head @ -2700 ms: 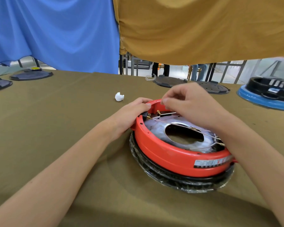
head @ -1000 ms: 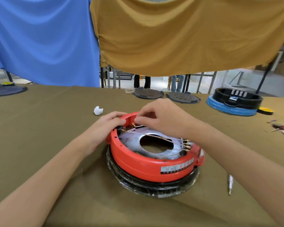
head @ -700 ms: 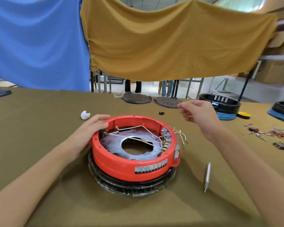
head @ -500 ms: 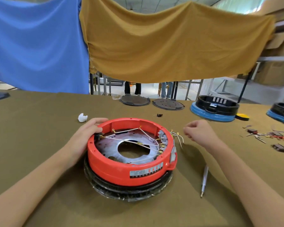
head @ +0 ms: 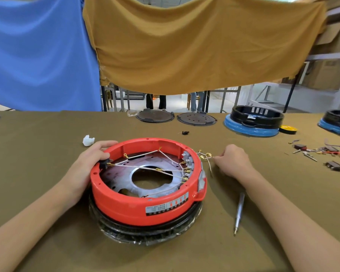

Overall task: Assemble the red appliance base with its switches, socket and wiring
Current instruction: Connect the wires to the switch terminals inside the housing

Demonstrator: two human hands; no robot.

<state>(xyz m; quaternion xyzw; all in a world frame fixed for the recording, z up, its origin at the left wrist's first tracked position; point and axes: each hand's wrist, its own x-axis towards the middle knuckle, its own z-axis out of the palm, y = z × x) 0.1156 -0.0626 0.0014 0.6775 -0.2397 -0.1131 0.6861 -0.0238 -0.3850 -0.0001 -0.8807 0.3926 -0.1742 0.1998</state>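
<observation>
The red appliance base point(head: 130, 205) lies open side up on a black plastic-wrapped ring in the middle of the table. White wires with brass terminals point(head: 155, 169) cross its metal plate to grey switches point(head: 189, 161) on the right inner wall. My left hand point(head: 90, 160) grips the base's left rim, thumb inside by a black socket part point(head: 103, 164). My right hand point(head: 232, 161) rests on the table just right of the base and pinches a loose bundle of white wires with brass terminals point(head: 205, 157).
A screwdriver point(head: 238, 212) lies on the cloth right of the base. A crumpled white scrap point(head: 88, 140) sits at back left. Two dark discs point(head: 155, 115), black-and-blue bases point(head: 253, 122) and loose switches and wires point(head: 322, 154) lie at the back and far right.
My right hand left the inside of the red base, swung out to the right and came down onto the loose wire bundle beside it. My left hand stayed on the rim.
</observation>
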